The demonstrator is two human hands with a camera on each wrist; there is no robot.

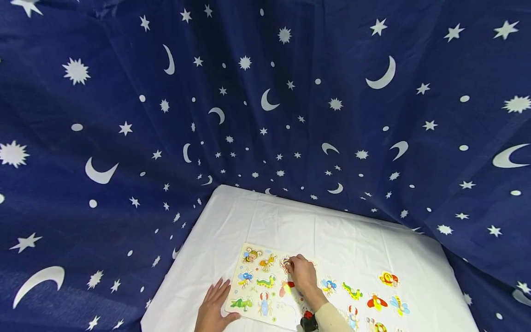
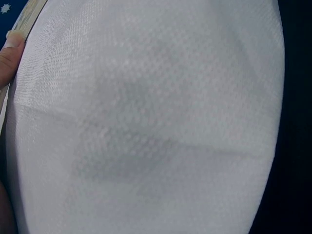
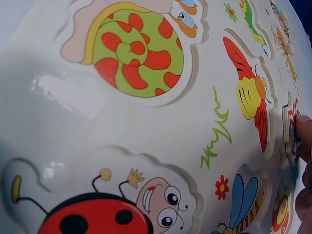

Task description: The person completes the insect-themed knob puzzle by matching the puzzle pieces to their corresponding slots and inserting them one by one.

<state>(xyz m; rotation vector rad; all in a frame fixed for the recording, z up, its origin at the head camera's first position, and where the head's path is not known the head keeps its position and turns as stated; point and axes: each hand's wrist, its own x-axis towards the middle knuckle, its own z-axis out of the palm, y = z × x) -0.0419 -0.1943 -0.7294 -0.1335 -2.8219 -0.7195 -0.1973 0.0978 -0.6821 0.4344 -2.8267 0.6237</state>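
A wooden insect puzzle board (image 1: 255,302) lies on the white cloth. My right hand (image 1: 303,276) reaches over its top row and pinches a puzzle piece (image 1: 285,263) with dark stripes. In the right wrist view that puzzle piece (image 3: 292,129), with red edges, sits at its outline by the fingertips; whether it is fully seated I cannot tell. My left hand (image 1: 213,306) lies flat with fingers spread at the board's lower left, the thumb touching its edge. The left wrist view has the thumb (image 2: 10,56) against the board's side. Snail (image 3: 139,53) and ladybug (image 3: 97,214) pictures show nearby.
Several loose puzzle pieces lie right of the board, among them a caterpillar (image 1: 352,291), a red winged bug (image 1: 376,302), a yellow and blue bee (image 1: 399,305) and a stag beetle (image 1: 352,318). A dark blue curtain (image 1: 290,115) with moons and stars surrounds the white tablecloth (image 1: 199,258).
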